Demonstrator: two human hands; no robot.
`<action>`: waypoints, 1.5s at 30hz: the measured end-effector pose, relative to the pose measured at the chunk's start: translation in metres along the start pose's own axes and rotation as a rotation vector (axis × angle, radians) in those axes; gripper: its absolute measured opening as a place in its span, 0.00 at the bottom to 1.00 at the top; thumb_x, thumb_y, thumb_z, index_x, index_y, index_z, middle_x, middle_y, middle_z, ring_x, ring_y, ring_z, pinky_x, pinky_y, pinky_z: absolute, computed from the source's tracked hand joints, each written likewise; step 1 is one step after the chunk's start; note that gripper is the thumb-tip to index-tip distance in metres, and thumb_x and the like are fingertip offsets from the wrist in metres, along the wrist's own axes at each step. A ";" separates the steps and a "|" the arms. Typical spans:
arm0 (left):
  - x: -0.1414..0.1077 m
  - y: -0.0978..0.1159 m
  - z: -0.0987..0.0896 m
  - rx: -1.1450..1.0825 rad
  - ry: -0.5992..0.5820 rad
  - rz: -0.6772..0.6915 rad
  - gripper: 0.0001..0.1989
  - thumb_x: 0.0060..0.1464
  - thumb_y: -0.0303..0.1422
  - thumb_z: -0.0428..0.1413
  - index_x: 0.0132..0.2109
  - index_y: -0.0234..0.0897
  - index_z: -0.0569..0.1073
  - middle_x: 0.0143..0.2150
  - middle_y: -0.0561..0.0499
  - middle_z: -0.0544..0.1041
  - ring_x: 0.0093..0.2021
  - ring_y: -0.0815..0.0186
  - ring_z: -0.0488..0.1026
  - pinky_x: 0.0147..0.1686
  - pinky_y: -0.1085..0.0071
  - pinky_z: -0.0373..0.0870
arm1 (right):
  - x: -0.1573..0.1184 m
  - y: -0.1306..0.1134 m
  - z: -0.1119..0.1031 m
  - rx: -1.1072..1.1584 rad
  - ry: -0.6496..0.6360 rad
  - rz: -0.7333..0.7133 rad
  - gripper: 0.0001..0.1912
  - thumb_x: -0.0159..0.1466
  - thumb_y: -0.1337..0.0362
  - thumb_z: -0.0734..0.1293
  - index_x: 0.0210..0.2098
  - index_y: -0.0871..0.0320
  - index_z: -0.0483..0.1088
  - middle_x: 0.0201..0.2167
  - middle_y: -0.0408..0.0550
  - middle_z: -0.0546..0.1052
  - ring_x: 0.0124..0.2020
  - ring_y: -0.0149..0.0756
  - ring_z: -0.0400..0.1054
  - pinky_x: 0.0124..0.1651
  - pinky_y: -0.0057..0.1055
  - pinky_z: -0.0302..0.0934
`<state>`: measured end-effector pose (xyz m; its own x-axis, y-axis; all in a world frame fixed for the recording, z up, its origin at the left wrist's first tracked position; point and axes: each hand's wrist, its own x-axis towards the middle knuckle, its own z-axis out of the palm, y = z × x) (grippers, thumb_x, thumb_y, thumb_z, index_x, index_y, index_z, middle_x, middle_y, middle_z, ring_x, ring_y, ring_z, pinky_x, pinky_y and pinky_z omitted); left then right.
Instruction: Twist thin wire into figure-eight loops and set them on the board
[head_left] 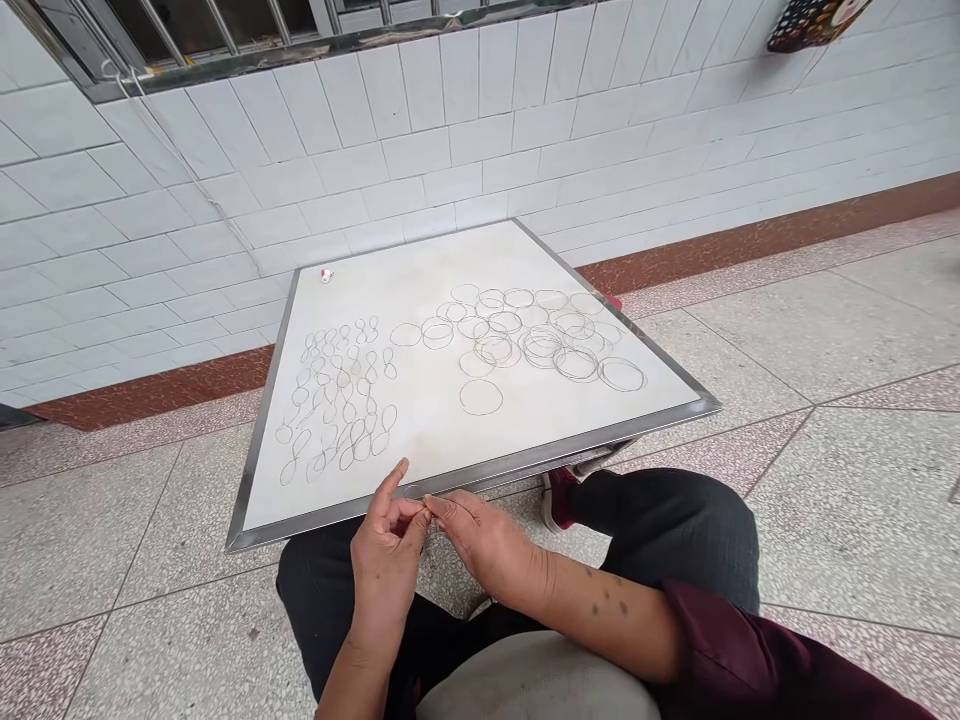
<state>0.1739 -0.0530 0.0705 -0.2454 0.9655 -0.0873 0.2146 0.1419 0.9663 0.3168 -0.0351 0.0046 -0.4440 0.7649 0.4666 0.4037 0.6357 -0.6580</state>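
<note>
Presently: seated handwork, a single moment

Head view, hands: one bare left hand, narrowly closed, with its raised index finger standing apart; one bare right hand, coming in from the lower right, also in a narrow pinch. Their fingertips meet just over the near edge of the counter; anything held between them is too small to make out.

Head view, counter: one white-topped counter with a steel edge, seen at a slant. Upon it, to the right, a spread of thin dark rings, many overlapping, some lying singly. To the left, in loose columns, a group of thin dark figure-eight loops, nearer the hands. Whether these are wire or drawn lines cannot be told. At the far corner, one small white-and-red object.

Head view, surroundings: dark trousers on the person's lap and knee; one maroon sleeve on the right arm; one red-and-white shoe beside the counter's near edge; a speckled terrazzo floor; a white tiled wall with a brown skirting band.
</note>
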 end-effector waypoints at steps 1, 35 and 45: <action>0.000 -0.001 0.000 0.032 -0.001 0.016 0.32 0.52 0.38 0.60 0.64 0.42 0.66 0.28 0.57 0.77 0.30 0.66 0.72 0.37 0.69 0.70 | 0.000 0.000 -0.001 0.018 0.005 0.001 0.21 0.69 0.70 0.59 0.60 0.56 0.64 0.41 0.54 0.75 0.39 0.40 0.70 0.41 0.38 0.70; -0.003 -0.009 0.009 0.120 -0.255 -0.023 0.39 0.56 0.40 0.58 0.71 0.46 0.51 0.34 0.53 0.78 0.33 0.60 0.76 0.39 0.62 0.71 | 0.022 0.032 -0.033 1.201 -0.344 0.451 0.17 0.58 0.57 0.74 0.41 0.60 0.70 0.38 0.46 0.76 0.34 0.28 0.68 0.38 0.28 0.63; -0.004 -0.011 0.018 -0.132 -0.199 -0.063 0.35 0.54 0.38 0.60 0.67 0.43 0.58 0.28 0.57 0.75 0.27 0.66 0.71 0.33 0.67 0.71 | 0.021 0.023 -0.028 1.250 -0.246 0.414 0.16 0.62 0.54 0.70 0.39 0.60 0.68 0.31 0.42 0.74 0.30 0.30 0.70 0.36 0.30 0.64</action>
<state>0.1900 -0.0545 0.0558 -0.0601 0.9815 -0.1816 0.0766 0.1859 0.9796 0.3391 -0.0015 0.0160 -0.6526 0.7542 0.0720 -0.3961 -0.2586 -0.8810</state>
